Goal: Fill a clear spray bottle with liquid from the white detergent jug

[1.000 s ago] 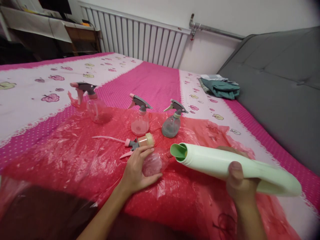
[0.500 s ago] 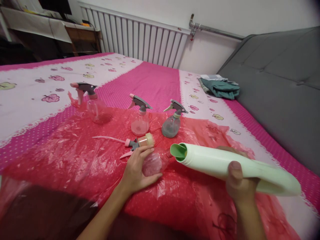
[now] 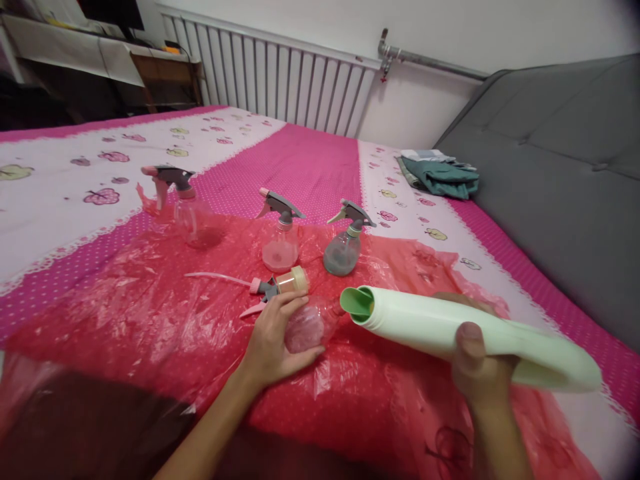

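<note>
My left hand (image 3: 280, 337) is wrapped round a clear pinkish spray bottle (image 3: 310, 323) without its head, tilted toward the right. In my right hand (image 3: 477, 357) is a pale green detergent bottle (image 3: 425, 320), held nearly level. Its green pouring spout (image 3: 356, 301) meets the spray bottle's mouth, or is just beside it; I cannot tell whether liquid flows. Beyond my left fingers lies a pink and grey trigger spray head (image 3: 265, 288) with its tube pointing left. A small clear container with a cream cap (image 3: 299, 279) lies against it.
Three trigger spray bottles stand behind: a pink one (image 3: 189, 217) at left, another pink one (image 3: 280, 250), and a greyish-green one (image 3: 343, 252). Red plastic sheeting (image 3: 150, 313) covers part of the bed. Folded clothes (image 3: 440, 175) lie by the grey headboard (image 3: 560, 133).
</note>
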`<state>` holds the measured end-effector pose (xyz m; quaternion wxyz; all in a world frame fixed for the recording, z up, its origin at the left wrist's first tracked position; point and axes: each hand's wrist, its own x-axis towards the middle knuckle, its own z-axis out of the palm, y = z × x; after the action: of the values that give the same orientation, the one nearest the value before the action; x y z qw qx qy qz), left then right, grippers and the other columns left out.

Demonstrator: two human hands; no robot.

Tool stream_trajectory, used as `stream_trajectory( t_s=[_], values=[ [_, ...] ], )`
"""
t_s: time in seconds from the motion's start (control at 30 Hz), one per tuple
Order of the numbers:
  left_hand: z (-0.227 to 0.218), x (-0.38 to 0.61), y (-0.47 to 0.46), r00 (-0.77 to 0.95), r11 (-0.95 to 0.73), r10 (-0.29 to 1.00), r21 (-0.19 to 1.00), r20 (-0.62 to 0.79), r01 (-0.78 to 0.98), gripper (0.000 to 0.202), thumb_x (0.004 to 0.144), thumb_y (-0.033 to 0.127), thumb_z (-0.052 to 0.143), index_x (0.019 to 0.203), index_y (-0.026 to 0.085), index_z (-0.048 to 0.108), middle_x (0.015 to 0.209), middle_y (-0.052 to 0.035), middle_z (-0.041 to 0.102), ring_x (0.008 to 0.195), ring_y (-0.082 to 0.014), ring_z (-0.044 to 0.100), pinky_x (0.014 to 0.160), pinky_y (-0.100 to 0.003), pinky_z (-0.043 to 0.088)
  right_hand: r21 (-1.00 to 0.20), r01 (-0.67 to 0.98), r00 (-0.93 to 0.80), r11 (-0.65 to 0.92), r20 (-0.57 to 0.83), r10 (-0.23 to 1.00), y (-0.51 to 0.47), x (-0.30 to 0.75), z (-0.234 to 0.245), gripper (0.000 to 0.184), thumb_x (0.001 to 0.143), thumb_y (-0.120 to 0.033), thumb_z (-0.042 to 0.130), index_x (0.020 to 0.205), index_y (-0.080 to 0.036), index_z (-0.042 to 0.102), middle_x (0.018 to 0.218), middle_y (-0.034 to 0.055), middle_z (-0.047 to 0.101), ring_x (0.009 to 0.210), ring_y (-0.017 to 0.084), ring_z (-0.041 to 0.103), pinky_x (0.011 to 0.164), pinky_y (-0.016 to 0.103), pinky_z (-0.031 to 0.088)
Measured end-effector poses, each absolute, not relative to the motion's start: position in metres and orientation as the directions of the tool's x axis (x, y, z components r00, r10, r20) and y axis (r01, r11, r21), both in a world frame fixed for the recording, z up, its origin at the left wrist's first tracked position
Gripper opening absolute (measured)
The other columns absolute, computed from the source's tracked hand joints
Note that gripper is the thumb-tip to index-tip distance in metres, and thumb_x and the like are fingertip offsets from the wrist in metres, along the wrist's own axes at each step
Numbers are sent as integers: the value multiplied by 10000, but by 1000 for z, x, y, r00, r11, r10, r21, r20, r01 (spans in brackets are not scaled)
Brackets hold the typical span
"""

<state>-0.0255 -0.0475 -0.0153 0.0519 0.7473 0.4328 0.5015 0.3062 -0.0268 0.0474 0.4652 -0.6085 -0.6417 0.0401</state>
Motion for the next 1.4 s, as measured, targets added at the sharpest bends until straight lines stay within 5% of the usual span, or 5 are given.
stream_trajectory(
  t_s=[0.73,1.4],
  values=[
    [-16,-25,-47,126,-629,693,510,709,586,714,873,440,853,1470,255,508,1361,-161,652,1219,-370,682,993,-551,584,-592,755,146,283,571,808,-27,304,51,808,899,-873,370,1008,-169,752,948,112,699,925,297,643,905,432,435],
    [-17,-25,-46,115,-635,687,516,717,575,726,846,412,876,1464,242,536,1366,-155,665,1216,-368,687,990,-538,586,-585,754,148,298,594,791,-26,310,43,770,925,-833,391,1073,-154,723,1065,108,700,956,279,653,869,399,437]
  ],
)
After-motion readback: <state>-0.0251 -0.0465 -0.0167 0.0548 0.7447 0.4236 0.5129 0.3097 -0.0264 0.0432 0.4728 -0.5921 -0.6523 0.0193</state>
